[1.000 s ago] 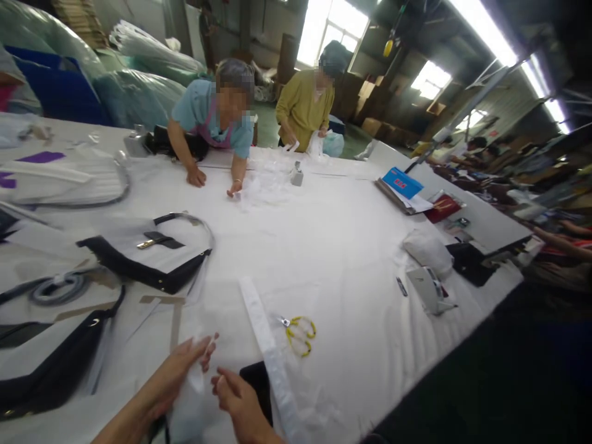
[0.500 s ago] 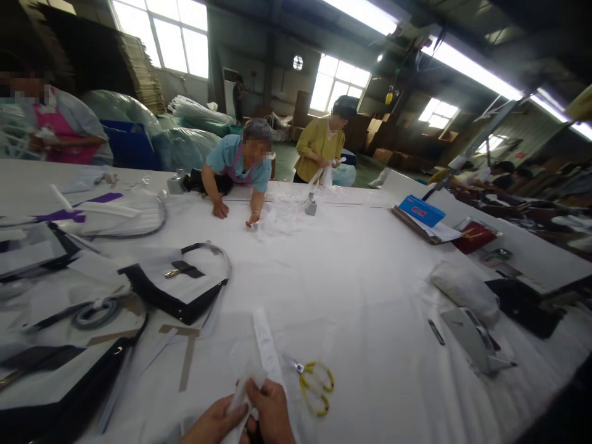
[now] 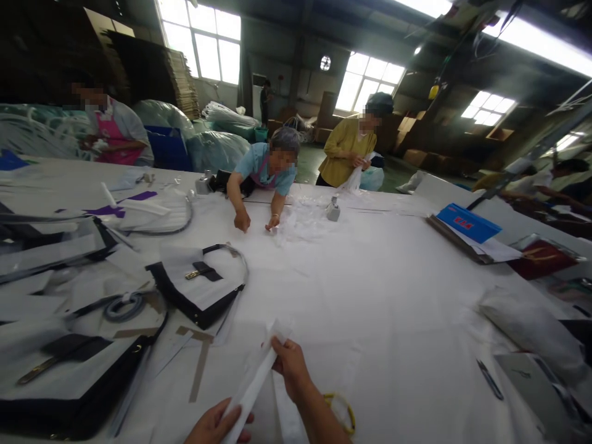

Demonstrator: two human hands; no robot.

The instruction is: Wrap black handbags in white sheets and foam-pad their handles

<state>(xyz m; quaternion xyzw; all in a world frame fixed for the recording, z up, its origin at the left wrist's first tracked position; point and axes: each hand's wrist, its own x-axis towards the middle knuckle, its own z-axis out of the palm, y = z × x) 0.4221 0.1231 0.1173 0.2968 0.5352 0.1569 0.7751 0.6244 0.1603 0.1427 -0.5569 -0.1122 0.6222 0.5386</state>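
From here I see both hands low at the near edge of the white table (image 3: 370,290), sharing one long white strip (image 3: 256,380). My right hand (image 3: 289,367) is closed on the strip's upper end, fingers pinched over it, and my left hand (image 3: 216,427) is curled around its lower end at the bottom of the view, so the strip runs slanted between them, lifted just above the table. Yellow-handled scissors (image 3: 345,412) lie on the table just beside my right forearm, partly hidden by it. To the left, well apart from the hands, a black-and-white handbag (image 3: 198,293) lies flat with its strap looped behind it. Across the table a co-worker in a light blue top (image 3: 261,169) leans forward with both hands on the surface, and another person in a yellow top (image 3: 345,145) stands behind.
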